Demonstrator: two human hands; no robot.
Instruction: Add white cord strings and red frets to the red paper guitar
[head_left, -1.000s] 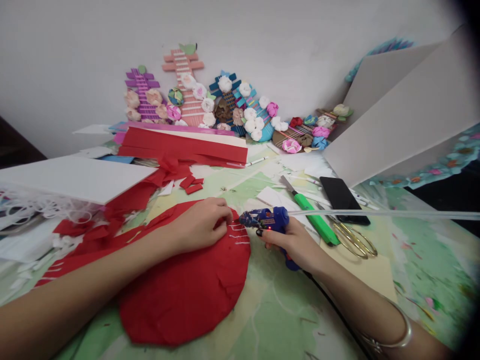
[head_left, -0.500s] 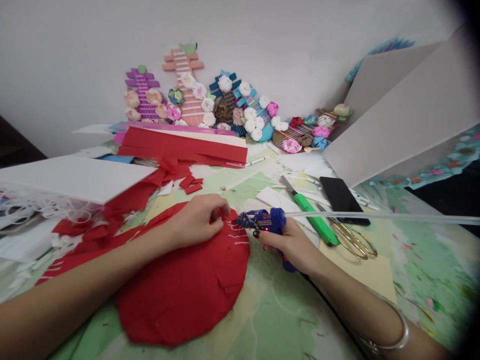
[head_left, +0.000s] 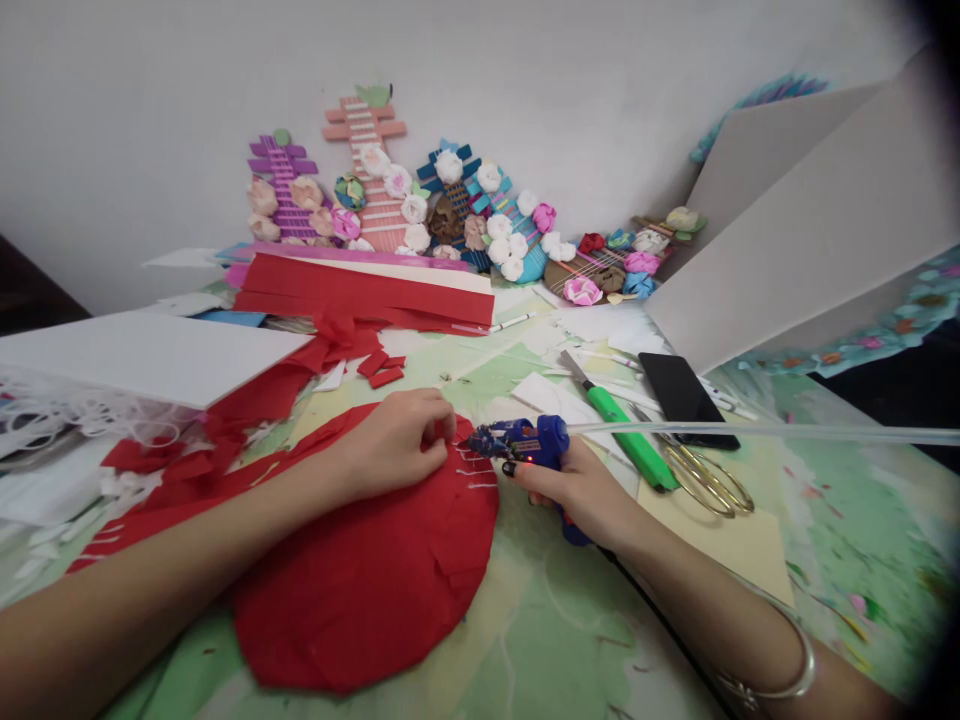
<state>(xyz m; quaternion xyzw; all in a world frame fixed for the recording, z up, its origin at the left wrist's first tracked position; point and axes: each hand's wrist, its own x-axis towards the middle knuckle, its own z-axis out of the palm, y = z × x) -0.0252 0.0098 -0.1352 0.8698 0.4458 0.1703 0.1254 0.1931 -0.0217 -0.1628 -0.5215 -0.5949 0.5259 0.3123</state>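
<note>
A round red paper-covered piece (head_left: pixel 375 580) lies on the table in front of me, with several thin white strands (head_left: pixel 472 472) across its upper right edge. My left hand (head_left: pixel 397 440) rests on that edge, fingers curled and pinching at the red paper beside the strands. My right hand (head_left: pixel 581 490) grips a blue hot glue gun (head_left: pixel 525 442); its nozzle points left, almost touching the left fingertips. A clear glue stick (head_left: pixel 750 432) sticks out of the gun's back to the right.
A green utility knife (head_left: pixel 626 435), gold scissors (head_left: pixel 709 480) and a black phone (head_left: pixel 682 395) lie to the right. Red paper sheets (head_left: pixel 367 290), white foam boards (head_left: pixel 135 355) and flowered craft guitars (head_left: pixel 450 215) stand behind. Grey boards (head_left: pixel 810 230) lean at right.
The glue gun has moved a little left and up, so its nozzle now nearly meets my left fingertips. My left hand has drawn back slightly on the red piece.
</note>
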